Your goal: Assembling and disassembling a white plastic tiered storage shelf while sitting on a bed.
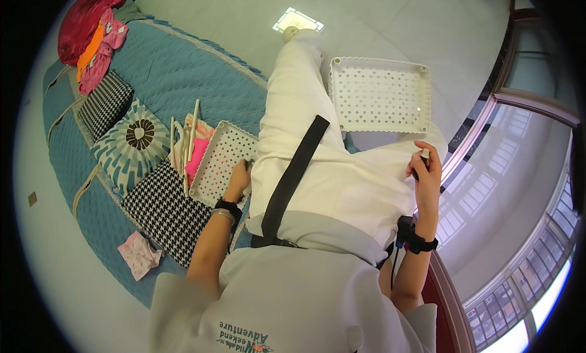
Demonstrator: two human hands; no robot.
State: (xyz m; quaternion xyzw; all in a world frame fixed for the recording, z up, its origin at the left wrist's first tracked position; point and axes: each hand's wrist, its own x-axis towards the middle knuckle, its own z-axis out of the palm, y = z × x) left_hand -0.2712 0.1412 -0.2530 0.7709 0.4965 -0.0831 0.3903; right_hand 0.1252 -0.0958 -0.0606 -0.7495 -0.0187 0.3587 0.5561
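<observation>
My left hand [240, 178] is closed at the near right side of a small white tray [223, 147] pierced with star-shaped holes. A bit of something dark shows at its fingertips, too small to name. Held up over my right thigh, my right hand [430, 170] is closed around a small dark bottle [419, 167] with a pale top. A larger white tray [378, 95], also star-pierced and with a scalloped rim, lies beyond my lap, between my knees. Pale rods [190, 136] and pink cloth [196, 154] sit along the small tray's left side.
On the blue quilted sofa [177, 60] to my left are a round patterned cushion [125, 154], houndstooth cushions [165, 206], red and pink clothes [97, 48] and a folded pale pink cloth [140, 255]. A window with bars [519, 298] stands at the right. Pale floor tiles [232, 23] spread ahead.
</observation>
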